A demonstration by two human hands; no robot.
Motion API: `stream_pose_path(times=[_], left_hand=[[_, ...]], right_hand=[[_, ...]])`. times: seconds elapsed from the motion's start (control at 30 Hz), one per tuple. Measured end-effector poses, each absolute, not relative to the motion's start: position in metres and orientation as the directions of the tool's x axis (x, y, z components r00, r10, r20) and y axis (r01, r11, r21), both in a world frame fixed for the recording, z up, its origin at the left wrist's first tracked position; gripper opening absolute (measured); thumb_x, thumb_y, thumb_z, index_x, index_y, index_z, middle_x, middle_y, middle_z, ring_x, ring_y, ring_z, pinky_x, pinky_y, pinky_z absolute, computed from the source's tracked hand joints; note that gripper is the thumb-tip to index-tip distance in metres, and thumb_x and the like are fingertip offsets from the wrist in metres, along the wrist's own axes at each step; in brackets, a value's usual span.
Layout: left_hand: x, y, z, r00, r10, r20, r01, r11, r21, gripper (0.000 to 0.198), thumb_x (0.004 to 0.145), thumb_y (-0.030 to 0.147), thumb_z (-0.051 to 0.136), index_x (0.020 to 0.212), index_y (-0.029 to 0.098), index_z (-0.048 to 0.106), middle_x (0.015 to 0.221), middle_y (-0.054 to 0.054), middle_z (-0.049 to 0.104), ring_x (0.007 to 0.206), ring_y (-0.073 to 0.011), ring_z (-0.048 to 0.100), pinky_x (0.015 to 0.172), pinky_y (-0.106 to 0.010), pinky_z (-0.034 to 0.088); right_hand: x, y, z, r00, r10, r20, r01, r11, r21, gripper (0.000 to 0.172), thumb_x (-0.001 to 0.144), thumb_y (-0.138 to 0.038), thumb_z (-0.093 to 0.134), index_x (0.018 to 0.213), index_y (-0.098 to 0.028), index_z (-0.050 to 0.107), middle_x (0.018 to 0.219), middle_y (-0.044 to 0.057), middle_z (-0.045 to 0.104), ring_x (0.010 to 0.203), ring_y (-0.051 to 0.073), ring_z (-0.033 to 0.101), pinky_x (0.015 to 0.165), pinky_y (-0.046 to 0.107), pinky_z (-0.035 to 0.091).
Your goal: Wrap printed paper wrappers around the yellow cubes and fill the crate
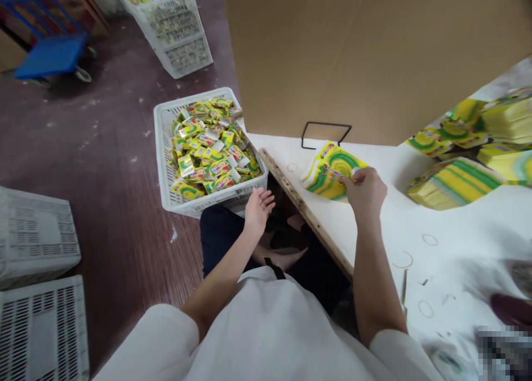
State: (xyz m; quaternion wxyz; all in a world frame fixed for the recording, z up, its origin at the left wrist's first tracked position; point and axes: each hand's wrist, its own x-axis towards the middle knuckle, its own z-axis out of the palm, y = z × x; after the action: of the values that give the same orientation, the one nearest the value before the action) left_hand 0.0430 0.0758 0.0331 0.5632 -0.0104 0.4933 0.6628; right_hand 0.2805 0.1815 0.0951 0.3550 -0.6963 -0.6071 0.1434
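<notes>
My right hand pinches the right edge of a yellow-and-green printed packet over the white tabletop. Whether it is one packet or a few layered together I cannot tell. My left hand hangs in front of the near corner of a white plastic basket, fingers apart and holding nothing. Heaped in that basket are many small yellow-green-and-red packs with white ends. Behind the printed packet stands a bent black wire frame.
A big cardboard sheet walls off the table's far side. Stacks of printed yellow packets lie at right, near rubber bands. More white crates stand at left, filled stacked crates behind, and a blue trolley at far left.
</notes>
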Motion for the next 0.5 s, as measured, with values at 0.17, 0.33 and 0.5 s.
stream_pose_path(times=[0.17,0.33,0.5], left_hand=[[0.066,0.077,0.049,-0.24,0.957,-0.165,-0.694,-0.05,0.718,0.062,0.066,0.057,0.086,0.113,0.022,0.068,0.12,-0.009,0.07,0.115,-0.0262,0.065,0.09,-0.035,0.056],[0.078,0.083,0.075,-0.204,0.968,-0.147,-0.66,-0.026,0.751,0.063,0.072,0.077,0.068,0.099,0.021,0.07,0.098,-0.011,0.074,0.112,-0.0315,0.068,0.086,-0.041,0.06],[0.082,0.078,0.07,-0.474,0.871,-0.126,-0.438,-0.109,0.893,0.061,0.084,0.078,0.053,0.101,0.021,0.068,0.09,-0.008,0.073,0.095,-0.0254,0.072,0.082,-0.039,0.06]], right_hand=[[0.245,0.133,0.1,-0.069,0.982,0.176,0.569,0.184,-0.801,0.02,0.078,-0.039,0.064,0.082,-0.023,0.051,0.074,0.001,0.062,0.064,0.017,0.058,0.066,0.033,0.05],[0.194,0.081,0.074,-0.36,0.929,0.088,0.254,0.188,-0.949,0.014,0.082,-0.033,0.065,0.08,-0.023,0.056,0.072,-0.001,0.064,0.061,0.014,0.059,0.058,0.027,0.051],[0.183,0.06,0.075,-0.207,0.959,0.192,0.261,0.243,-0.934,0.006,0.085,-0.022,0.062,0.082,-0.023,0.056,0.079,0.002,0.064,0.071,0.017,0.06,0.067,0.03,0.051]])
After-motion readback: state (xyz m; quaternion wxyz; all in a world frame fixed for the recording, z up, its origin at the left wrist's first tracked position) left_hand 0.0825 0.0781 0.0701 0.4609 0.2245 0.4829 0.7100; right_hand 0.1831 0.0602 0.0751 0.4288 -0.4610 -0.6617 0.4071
